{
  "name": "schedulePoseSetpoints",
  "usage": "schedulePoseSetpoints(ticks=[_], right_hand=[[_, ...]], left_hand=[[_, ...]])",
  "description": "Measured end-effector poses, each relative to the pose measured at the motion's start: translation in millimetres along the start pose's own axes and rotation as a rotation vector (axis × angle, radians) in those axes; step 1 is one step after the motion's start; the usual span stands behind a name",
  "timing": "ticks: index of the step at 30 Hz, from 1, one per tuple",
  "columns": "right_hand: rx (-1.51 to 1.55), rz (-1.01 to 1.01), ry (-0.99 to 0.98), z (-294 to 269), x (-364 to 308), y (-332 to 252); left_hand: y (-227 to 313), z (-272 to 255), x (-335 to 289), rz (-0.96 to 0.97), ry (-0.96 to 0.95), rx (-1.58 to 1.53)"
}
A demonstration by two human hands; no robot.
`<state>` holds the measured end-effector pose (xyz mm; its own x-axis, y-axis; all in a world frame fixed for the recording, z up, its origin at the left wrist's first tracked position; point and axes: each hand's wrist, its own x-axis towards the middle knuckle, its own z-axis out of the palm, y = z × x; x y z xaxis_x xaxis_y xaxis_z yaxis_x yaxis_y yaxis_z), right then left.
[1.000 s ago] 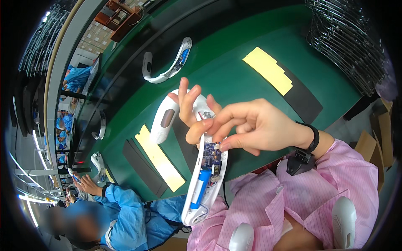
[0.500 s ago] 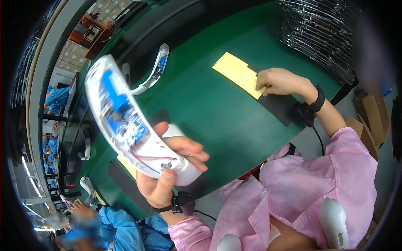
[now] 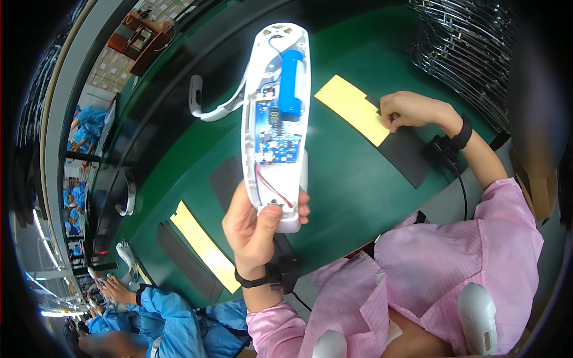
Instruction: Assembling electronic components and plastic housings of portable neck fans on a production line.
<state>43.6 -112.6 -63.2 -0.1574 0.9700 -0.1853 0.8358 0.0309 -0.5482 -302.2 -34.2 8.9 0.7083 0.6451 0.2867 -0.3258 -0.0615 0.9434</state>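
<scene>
My left hand is wrapped round the narrow end of a curved white plastic housing, thumb on its inner face. The housing stands raised over the table, its open side toward me. Inside it are a blue cylindrical battery, a blue circuit board with a small display, and thin red, black and blue wires. To the right, my right hand pinches the edge of a yellow strip with closed fingers. That strip lies on a black strip.
Behind the raised housing lies another curved white housing. More yellow strips and black strips lie at the left. Wire racks stand at the far right. A co-worker in blue sleeves sits at the left.
My left hand has turned the housing more upright and moved it to the right, so its circuit board shows clearly. My right hand stays at the yellow strip's edge.
</scene>
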Motion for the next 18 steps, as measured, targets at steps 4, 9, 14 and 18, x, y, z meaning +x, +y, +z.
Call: schedulePoseSetpoints(ticks=[4,9,14,18], right_hand=[[-0.081,-0.07,0.129,2.6,-9.1,-10.7],[0.29,-0.353,0.598,-32.2,-12.2,-104.5],[0.266,-0.594,0.616,-53.2,-2.8,-149.8],[0.514,-0.423,0.647,-47.9,-4.7,-164.3]], left_hand=[[-4.0,-2.9,1.1,0.011,-0.01,0.002],[-4.2,-4.0,8.4,0.009,-0.072,0.1],[-2.3,2.8,14.4,0.028,-0.104,0.216],[1.0,1.1,15.1,0.033,-0.131,0.277]])
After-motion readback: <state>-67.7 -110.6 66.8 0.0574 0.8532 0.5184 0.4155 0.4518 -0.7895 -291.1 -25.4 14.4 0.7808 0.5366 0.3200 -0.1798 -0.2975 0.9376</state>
